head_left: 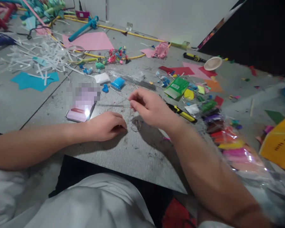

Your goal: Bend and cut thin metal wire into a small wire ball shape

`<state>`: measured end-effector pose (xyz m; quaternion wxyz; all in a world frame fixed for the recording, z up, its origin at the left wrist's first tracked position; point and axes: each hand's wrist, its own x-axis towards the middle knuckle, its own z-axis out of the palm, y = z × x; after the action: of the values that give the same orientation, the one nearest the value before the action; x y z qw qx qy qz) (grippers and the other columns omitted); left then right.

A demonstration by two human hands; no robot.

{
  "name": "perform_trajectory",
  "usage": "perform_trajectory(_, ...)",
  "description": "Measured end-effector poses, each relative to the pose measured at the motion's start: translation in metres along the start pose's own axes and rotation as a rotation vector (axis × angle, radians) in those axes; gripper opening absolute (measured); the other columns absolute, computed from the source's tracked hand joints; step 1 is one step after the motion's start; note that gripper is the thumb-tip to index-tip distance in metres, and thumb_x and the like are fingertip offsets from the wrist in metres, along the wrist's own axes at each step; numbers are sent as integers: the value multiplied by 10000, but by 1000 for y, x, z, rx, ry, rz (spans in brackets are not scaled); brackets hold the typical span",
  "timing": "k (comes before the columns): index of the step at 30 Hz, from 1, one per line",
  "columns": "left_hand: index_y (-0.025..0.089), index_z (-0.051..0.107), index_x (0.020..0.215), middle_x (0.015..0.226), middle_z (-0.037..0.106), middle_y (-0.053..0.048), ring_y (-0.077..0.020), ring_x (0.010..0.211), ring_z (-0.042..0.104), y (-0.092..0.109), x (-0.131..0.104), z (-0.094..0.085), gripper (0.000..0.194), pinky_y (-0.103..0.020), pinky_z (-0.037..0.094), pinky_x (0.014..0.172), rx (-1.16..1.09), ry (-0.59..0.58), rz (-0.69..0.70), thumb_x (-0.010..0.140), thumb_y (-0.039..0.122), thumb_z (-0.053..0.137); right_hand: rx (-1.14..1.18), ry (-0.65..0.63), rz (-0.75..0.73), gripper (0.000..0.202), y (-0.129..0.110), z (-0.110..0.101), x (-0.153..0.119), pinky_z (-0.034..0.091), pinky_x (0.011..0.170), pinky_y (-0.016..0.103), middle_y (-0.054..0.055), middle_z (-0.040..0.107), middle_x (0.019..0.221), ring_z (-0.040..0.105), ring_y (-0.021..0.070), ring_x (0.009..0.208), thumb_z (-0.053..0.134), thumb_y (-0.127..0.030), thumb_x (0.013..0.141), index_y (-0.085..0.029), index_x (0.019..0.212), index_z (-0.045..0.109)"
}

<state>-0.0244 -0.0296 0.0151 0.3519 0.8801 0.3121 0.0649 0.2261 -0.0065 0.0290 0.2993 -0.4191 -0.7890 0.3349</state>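
Note:
My left hand (105, 126) rests on the grey table (104, 153) with its fingers curled; whatever it may hold is hidden. Raised a little to its right, my right hand (147, 106) has its thumb and fingertips pinched together near the ends of thin wires (112, 105). Whether it grips one of them is too small to make out. A small coil of thin wire (136, 125) lies on the table between and just below the hands. Left of the wires is a lit phone (82, 104), lying face up.
Blue clay packet (118, 83), green packet (177, 87) and a yellow-black cutter (184, 113) lie beyond the hands. White paper strips (49, 53) and a blue paper piece (35, 80) are at left. Bagged coloured clay (235, 145) lies beside the right forearm.

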Motion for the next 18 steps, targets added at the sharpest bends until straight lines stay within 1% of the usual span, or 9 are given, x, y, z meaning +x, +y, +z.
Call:
perform_trajectory(2,115,980,1312,1276,929,-188,-264,1118,840,0,-1,0,389,-360,593,1016,170,1,19,1186,48,619,9,88,121,188,8,-3,-21,574,844,399,-26,738,939,722,225,826,667,-243,1044,-296,1222,644)
perform_trajectory(3,129,988,1331,1277,929,-187,-277,1133,840,0,-1,1,412,-375,598,1027,226,3,25,1188,52,609,4,128,167,215,12,-3,-31,597,839,407,-11,762,982,744,230,829,659,-226,1032,-298,1233,645)
perform_trajectory(5,150,1003,1336,1264,934,-182,-295,1165,843,-3,-1,3,452,-393,608,1050,281,13,29,1180,40,594,-69,137,197,185,20,0,-48,632,851,429,19,790,1024,767,248,847,643,-191,1009,-304,1153,665)
perform_trajectory(7,151,1018,1288,1228,940,-175,-287,1152,849,-6,0,4,467,-383,612,1039,277,24,18,1166,19,587,-191,132,159,153,27,3,-59,663,920,470,65,804,1040,800,289,938,617,-167,991,-298,1035,684)
perform_trajectory(9,137,1021,1237,1206,947,-169,-269,1123,858,-9,1,3,442,-364,610,1021,230,39,-2,1165,14,603,-298,113,112,161,32,6,-65,679,1015,514,111,828,1078,827,335,1065,602,-174,1013,-288,987,712)
perform_trajectory(11,116,1015,1209,1198,959,-166,-262,1122,864,-11,2,1,397,-361,609,1045,171,63,-15,1170,14,634,-362,74,93,138,35,8,-68,680,1087,542,135,855,1121,833,363,1155,630,-225,1063,-281,1006,743)
perform_trajectory(13,105,1007,1203,1198,968,-160,-257,1125,863,-14,2,0,362,-360,603,1064,126,80,-17,1164,4,661,-393,38,91,73,36,10,-69,677,1129,562,142,874,1150,825,379,1195,712,-302,1080,-280,1031,760)
perform_trajectory(15,106,1001,1188,1189,967,-153,-249,1109,852,-16,2,-1,356,-354,597,1060,108,80,-6,1155,-6,665,-407,23,94,77,37,12,-70,665,1167,586,156,882,1188,814,396,1240,768,-350,1073,-275,1055,773)
perform_trajectory(18,119,1004,1177,1211,955,-151,-235,1094,838,-17,2,-1,387,-342,594,1043,102,77,3,1156,-10,640,-404,14,103,80,38,15,-69,639,1197,603,165,875,1217,800,403,1271,766,-343,1074,-264,1070,779)
